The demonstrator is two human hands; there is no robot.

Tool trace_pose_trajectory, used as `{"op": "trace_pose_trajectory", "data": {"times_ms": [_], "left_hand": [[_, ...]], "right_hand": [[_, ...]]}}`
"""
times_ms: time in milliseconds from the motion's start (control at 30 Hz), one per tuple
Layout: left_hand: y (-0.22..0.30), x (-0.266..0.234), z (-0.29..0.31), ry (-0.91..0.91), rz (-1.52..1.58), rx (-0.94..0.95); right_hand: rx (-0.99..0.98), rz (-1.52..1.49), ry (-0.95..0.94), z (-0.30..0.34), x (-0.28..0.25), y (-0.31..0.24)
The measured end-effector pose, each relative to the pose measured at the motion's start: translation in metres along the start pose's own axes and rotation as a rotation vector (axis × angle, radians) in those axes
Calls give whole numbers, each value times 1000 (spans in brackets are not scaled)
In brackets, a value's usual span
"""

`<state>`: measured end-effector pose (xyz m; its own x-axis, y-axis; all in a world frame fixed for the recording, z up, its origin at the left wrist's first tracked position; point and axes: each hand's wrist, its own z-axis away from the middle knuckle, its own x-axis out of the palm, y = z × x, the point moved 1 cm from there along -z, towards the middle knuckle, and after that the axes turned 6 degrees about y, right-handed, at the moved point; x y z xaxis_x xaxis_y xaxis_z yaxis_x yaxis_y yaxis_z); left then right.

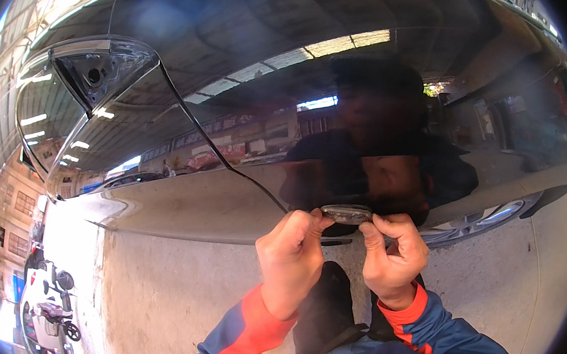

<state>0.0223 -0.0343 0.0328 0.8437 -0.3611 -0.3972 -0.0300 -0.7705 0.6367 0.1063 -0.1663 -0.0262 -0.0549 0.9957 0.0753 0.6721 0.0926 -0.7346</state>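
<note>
Between my two hands is a small, flat oval car part, dark with a pale shiny rim. It looks like a side lamp, but I cannot be sure. My left hand pinches its left end between thumb and fingertips. At the right end, the thumb and forefinger of my right hand grip it from below. Behind the part stands the glossy black side of a car, which reflects the hall and a person. Whether the part touches the car body, I cannot tell.
A curved seam divides the car's panels. Up left, a triangular mount with a round hole sits by the window. A wheel shows low at the right. Motor scooters and a white car stand far left on the concrete floor.
</note>
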Motion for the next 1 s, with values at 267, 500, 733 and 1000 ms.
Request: {"op": "trace_pose_trajectory", "data": {"times_ms": [267,500,733,1000], "left_hand": [[2,1,0,20,-13,42],[-2,-1,-3,26,-40,-18],[-10,-7,-8,15,-114,-144],[-10,-7,-13,-20,-68,-194]], "right_hand": [[49,13,32,7,3,3],[2,-20,-9,8,2,4],[38,-29,34,7,2,3],[-15,-16,-3,11,2,10]]}}
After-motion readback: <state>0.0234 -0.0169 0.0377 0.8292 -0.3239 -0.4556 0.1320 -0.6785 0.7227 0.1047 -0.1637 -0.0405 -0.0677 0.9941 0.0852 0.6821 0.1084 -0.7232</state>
